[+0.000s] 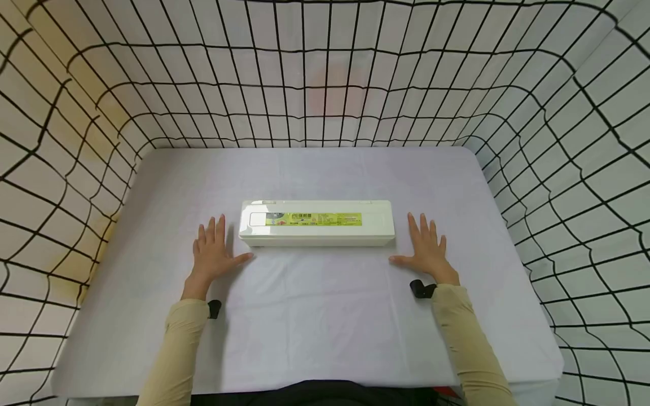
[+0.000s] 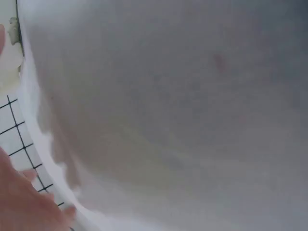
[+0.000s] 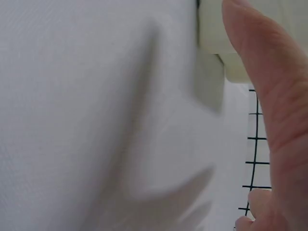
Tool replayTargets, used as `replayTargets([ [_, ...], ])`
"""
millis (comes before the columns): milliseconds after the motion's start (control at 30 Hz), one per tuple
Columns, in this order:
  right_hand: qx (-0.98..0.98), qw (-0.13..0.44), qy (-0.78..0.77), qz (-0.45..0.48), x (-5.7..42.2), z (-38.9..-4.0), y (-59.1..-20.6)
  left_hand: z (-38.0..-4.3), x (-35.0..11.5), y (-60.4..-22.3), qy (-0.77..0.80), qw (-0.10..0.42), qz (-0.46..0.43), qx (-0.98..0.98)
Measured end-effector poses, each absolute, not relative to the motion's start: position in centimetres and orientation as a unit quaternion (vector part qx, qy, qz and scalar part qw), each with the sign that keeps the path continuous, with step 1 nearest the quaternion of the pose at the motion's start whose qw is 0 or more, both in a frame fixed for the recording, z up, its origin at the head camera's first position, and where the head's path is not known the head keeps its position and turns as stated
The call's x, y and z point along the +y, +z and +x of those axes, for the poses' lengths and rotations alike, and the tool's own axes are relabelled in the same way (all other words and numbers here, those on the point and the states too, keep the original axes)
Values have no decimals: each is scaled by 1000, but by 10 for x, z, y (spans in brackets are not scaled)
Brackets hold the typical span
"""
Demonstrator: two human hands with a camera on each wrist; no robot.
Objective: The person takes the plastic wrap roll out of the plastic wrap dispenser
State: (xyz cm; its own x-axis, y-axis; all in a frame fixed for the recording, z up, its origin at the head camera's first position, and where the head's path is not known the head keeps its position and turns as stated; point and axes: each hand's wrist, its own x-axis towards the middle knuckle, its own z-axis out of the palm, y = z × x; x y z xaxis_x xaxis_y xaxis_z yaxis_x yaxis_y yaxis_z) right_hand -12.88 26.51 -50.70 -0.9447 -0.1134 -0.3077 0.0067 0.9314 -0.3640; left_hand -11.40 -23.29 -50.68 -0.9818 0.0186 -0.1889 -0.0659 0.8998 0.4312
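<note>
A long white cling film box (image 1: 315, 231) with a yellow-green label lies crosswise on the white-covered table. To its left is my left hand (image 1: 210, 256), fingers spread and straight, thumb pointing toward the box's near corner. My right hand (image 1: 427, 252) spreads its fingers the same way off the box's right end. Neither hand holds anything, and gaps show between both hands and the box. In the right wrist view, the thumb (image 3: 269, 72) appears in front of the box's end (image 3: 214, 29). Part of the left hand (image 2: 29, 202) shows at the lower left of its wrist view.
Black wire mesh (image 1: 330, 84) rises along the back and both sides of the table (image 1: 315, 316). Small dark devices sit at the left wrist (image 1: 214, 308) and right wrist (image 1: 422, 289). The white cloth has faint creases.
</note>
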Motion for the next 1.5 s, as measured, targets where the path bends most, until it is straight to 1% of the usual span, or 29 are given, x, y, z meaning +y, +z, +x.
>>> replayTargets([
  [300,971,146,-181,-52,268,-133,-498,-137,-226,-509,343,83,52,934],
  [433,971,145,-184,-53,267,-134,-495,-144,-225,-510,366,76,60,926],
  [600,971,141,-185,-51,266,-133,-490,-151,-226,-513,396,80,62,913],
  [733,972,133,-187,-57,264,-132,-486,-155,-229,-515,421,75,85,900],
  [800,972,126,-187,-62,264,-131,-485,-156,-231,-514,430,81,94,894],
  [967,973,114,-188,-65,265,-129,-483,-158,-235,-512,465,132,89,871],
  [1033,973,113,-189,-63,266,-128,-481,-159,-236,-511,477,144,84,863],
  [1233,973,109,-193,-59,268,-126,-473,-160,-235,-513,482,147,81,860],
  [1500,971,92,-207,-79,264,-130,-459,-162,-228,-513,502,146,91,847],
])
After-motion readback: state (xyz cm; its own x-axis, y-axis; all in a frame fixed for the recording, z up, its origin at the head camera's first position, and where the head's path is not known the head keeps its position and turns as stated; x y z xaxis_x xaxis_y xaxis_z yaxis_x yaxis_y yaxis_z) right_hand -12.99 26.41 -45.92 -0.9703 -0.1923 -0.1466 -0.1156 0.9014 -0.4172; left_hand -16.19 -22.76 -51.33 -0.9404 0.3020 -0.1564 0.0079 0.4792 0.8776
